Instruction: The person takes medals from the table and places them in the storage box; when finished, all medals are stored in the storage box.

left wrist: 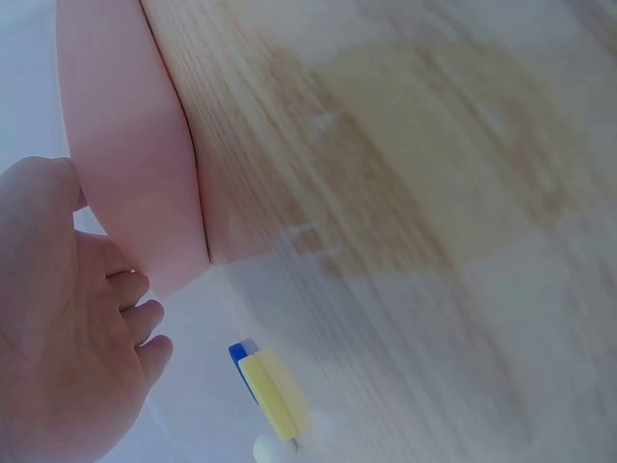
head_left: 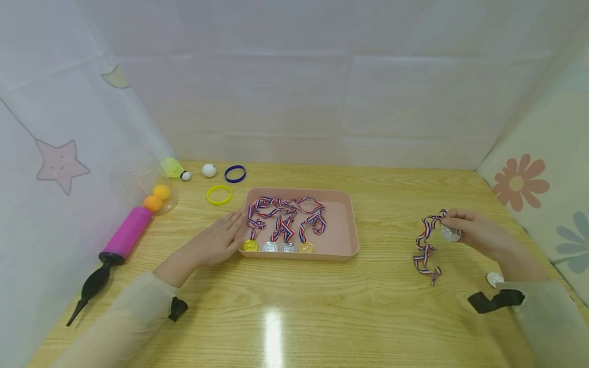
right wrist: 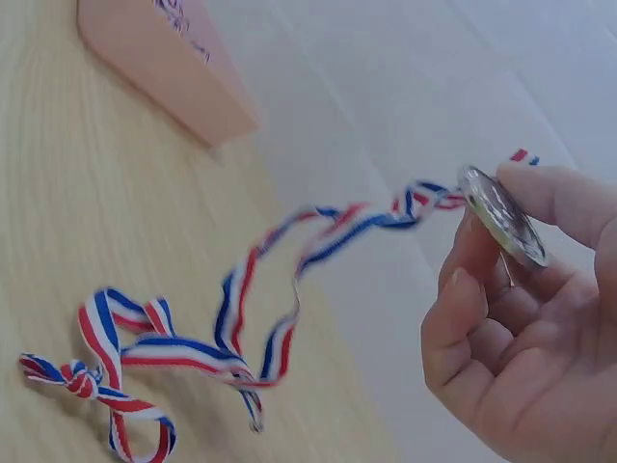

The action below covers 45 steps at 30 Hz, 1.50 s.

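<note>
Your right hand (head_left: 474, 232) pinches the silver medal (head_left: 450, 233) by its rim, well to the right of the pink tray (head_left: 342, 204); its striped ribbon (head_left: 425, 250) trails onto the tabletop (head_left: 322, 306). Your left hand (head_left: 221, 240) lies flat, fingers straight against the tray's left edge. The disc looks light, hard and slick, the ribbon limp and likely to snag, so grip the rim.

Bare wooden table (head_left: 386, 204) lies open between the pink tray (head_left: 350, 225) and the right hand (head_left: 474, 232), while wristbands, balls and a pump (head_left: 124, 232) crowd the left side.
</note>
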Motion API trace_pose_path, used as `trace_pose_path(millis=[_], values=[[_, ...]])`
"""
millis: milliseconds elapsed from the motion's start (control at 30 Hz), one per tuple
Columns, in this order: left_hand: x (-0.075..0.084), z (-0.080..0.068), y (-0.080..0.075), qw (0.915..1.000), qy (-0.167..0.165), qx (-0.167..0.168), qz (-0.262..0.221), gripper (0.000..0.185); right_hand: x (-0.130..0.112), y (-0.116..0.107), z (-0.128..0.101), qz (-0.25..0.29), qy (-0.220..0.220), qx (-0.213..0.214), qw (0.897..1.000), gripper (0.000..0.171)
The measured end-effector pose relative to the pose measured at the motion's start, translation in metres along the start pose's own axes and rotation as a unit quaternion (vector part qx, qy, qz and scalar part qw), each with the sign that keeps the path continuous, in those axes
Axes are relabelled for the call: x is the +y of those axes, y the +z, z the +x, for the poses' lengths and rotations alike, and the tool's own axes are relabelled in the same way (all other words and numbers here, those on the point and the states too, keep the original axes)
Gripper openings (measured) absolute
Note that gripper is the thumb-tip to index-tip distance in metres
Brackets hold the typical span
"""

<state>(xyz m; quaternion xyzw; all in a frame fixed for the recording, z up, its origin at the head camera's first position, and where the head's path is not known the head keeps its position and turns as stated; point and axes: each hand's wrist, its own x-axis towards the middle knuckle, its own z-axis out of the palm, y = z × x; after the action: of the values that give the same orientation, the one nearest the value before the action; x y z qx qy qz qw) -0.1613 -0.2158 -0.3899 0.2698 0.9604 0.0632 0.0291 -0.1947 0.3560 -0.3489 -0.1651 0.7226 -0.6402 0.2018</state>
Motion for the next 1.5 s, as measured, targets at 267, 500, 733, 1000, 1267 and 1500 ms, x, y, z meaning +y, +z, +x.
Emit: trace_pose_path(millis=[267, 500, 733, 1000, 1267, 1500], values=[[0.0, 0.0, 0.0, 1.0, 0.0, 0.005, -0.006, 0.058, -0.029, 0.013, 0.027, 0.131, -0.046, 0.0, 0.99, 0.025], [0.001, 0.0, 0.0, 1.0, -0.002, 0.001, -0.004, 0.059, -0.06, 0.027, 0.05, 0.211, -0.086, 0.002, 0.974, 0.022], [0.002, 0.0, -0.001, 1.0, -0.002, 0.003, 0.002, 0.058, -0.091, 0.043, 0.07, 0.269, -0.115, -0.016, 0.956, 0.022], [0.002, 0.0, 0.0, 1.0, 0.0, 0.005, -0.001, 0.058, -0.109, 0.074, 0.095, 0.297, -0.141, -0.067, 0.942, 0.028], [0.003, 0.0, -0.001, 1.0, -0.003, 0.005, -0.003, 0.058, -0.113, 0.11, 0.125, 0.235, -0.114, -0.056, 0.964, 0.024], [0.003, 0.0, -0.001, 1.0, -0.006, 0.0, -0.004, 0.059, -0.083, 0.133, 0.147, 0.126, -0.06, -0.031, 0.99, 0.022]])
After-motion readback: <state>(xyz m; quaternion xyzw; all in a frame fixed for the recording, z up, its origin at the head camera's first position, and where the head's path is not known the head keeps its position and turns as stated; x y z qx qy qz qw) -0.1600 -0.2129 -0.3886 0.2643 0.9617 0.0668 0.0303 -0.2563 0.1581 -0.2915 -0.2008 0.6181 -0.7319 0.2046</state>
